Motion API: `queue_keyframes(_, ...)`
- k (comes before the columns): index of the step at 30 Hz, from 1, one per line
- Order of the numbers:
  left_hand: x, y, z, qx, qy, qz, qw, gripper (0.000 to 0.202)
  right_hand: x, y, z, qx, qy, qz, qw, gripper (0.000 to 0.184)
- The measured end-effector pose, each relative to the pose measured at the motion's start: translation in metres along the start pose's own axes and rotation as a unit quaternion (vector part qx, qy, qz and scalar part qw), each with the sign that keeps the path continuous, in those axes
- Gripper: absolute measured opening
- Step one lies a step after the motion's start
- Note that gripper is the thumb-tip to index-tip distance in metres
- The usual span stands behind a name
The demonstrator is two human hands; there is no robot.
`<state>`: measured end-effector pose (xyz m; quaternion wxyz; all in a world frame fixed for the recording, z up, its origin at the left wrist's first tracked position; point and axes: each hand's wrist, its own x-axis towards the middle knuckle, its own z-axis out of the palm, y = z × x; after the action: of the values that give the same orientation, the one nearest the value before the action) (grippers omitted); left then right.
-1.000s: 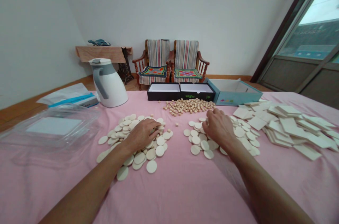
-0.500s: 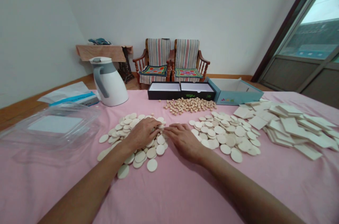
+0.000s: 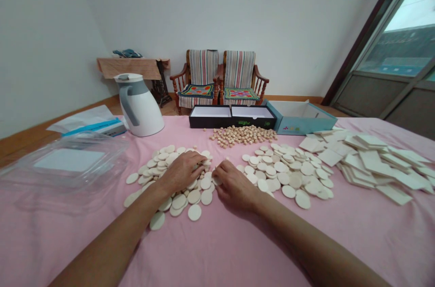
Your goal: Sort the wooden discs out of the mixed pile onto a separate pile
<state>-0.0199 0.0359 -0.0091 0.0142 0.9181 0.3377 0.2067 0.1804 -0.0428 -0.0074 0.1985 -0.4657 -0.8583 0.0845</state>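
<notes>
My left hand lies over the left heap of pale round wooden discs. Its thumb and fingers are closed around a few discs at the heap's right edge, partly hidden by the fingers. Just to the right, my right hand has its fingers curled down, with a wooden disc pinched at the fingertips. Beyond that hand spreads a second heap of round discs. A narrow strip of pink cloth lies between the two hands.
Small wooden beads are piled behind the discs, before black boxes and a blue box. Square wooden pieces are heaped on the right. A white jug and clear plastic trays stand on the left of the pink cloth.
My right hand's fingers have gone from stretched out to curled around a disc. The left hand stays about where it was.
</notes>
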Motion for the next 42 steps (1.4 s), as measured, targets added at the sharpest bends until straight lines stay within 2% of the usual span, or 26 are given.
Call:
queue_keyframes(3,0.000,0.000,0.000,-0.003,0.000,0.000,1.000,0.020,-0.001,0.006,-0.010,-0.023,0.012,0.026,0.999,0.021)
queue_keyframes(6,0.001,0.000,-0.001,-0.011,0.002,0.005,1.000,0.020,-0.003,0.021,-0.031,-0.101,0.052,0.126,0.985,0.018)
queue_keyframes(10,0.000,0.000,-0.002,-0.014,0.010,0.009,1.000,0.020,-0.012,0.049,-0.062,-0.225,0.071,0.296,0.925,0.020)
queue_keyframes(13,0.000,0.000,-0.001,-0.012,0.010,0.008,1.000,0.020,-0.019,0.064,-0.077,-0.296,0.095,0.354,0.882,0.021)
queue_keyframes(15,0.001,0.000,-0.001,-0.009,0.006,0.007,1.000,0.020,-0.020,0.066,-0.081,-0.324,0.120,0.355,0.869,0.022)
queue_keyframes(17,0.001,0.000,-0.001,-0.006,0.002,0.004,1.000,0.020,-0.019,0.064,-0.079,-0.324,0.134,0.333,0.875,0.022)
queue_keyframes(19,0.001,0.000,-0.001,-0.004,0.001,0.003,1.000,0.020,-0.015,0.059,-0.071,-0.286,0.127,0.291,0.904,0.023)
queue_keyframes(23,0.001,0.000,-0.002,-0.006,0.004,0.005,1.000,0.020,-0.005,0.051,-0.045,-0.164,0.067,0.193,0.965,0.028)
queue_keyframes(26,0.001,0.001,-0.001,-0.004,0.001,0.005,1.000,0.020,0.003,0.047,-0.026,-0.120,0.023,0.119,0.985,0.030)
queue_keyframes(30,0.000,0.001,-0.001,-0.001,-0.002,-0.001,1.000,0.020,0.013,0.040,-0.013,-0.122,-0.013,0.050,0.991,0.028)
queue_keyframes(33,0.000,0.000,-0.001,-0.002,0.000,-0.001,1.000,0.021,0.018,0.036,-0.007,-0.138,-0.020,0.048,0.989,0.023)
queue_keyframes(38,0.000,-0.001,0.001,-0.001,0.003,0.002,1.000,0.021,0.018,0.039,-0.004,-0.111,-0.002,0.095,0.989,0.021)
queue_keyframes(42,0.000,-0.002,0.001,-0.002,0.004,0.003,1.000,0.021,0.020,0.060,-0.023,-0.087,0.074,0.151,0.982,0.026)
